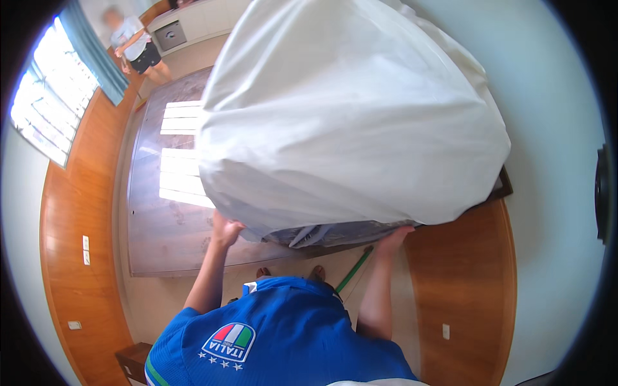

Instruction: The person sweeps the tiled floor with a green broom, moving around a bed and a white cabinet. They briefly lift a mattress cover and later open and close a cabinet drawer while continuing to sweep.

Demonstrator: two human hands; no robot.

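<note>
A large, bulky thing under a creased white cover (347,128) fills the middle of the view and rests over the dark wooden platform (174,235). Along its near lower edge, wrinkled see-through plastic (322,235) shows, with grey and dark parts beneath. My left hand (226,230) is closed on the cover's near left corner, thumb toward the middle. At the near right corner, my right hand (391,240) grips the same edge; some of its fingers are hidden. What lies under the cover cannot be made out.
A person (134,42) stands beyond the platform at the far left, by a curtained window (55,90). Wood panelling (460,276) lines the walls. A green stick (354,269) slants near my feet. A small brown piece of furniture (134,360) stands at lower left.
</note>
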